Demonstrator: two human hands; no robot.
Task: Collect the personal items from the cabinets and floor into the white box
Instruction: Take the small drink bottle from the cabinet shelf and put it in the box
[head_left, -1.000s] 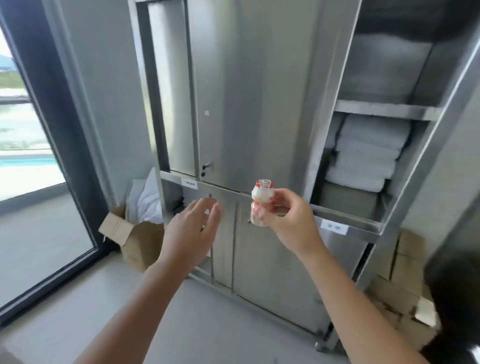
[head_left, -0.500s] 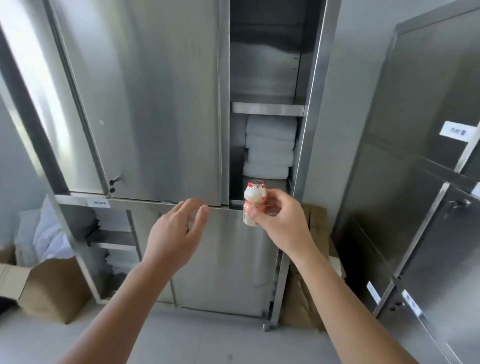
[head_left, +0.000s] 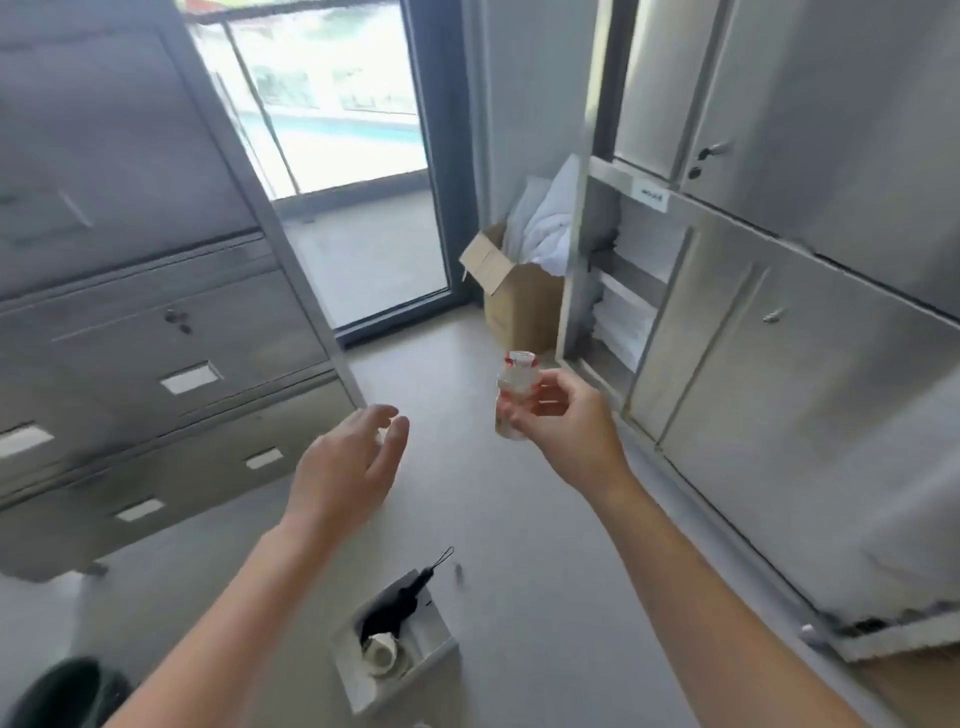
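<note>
Now the right hand (head_left: 558, 421) pinches a little bottle (head_left: 514, 397), standing upright. The left hand (head_left: 345, 467) is spread and holds nothing. The white box (head_left: 439, 642) sits on the floor (head_left: 519, 519) — down below the right hand, a bit to its left.

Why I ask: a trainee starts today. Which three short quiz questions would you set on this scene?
1. True or false: the left hand holds the small red-topped bottle.
2. Where does the white box stand? A, on the floor below the hands. B, on a cabinet shelf. C, on a windowsill.
3. Fill in: the cardboard box holds white ____.

Key: 1 false, the right hand holds it. 2 A. 3 cloth.
</note>
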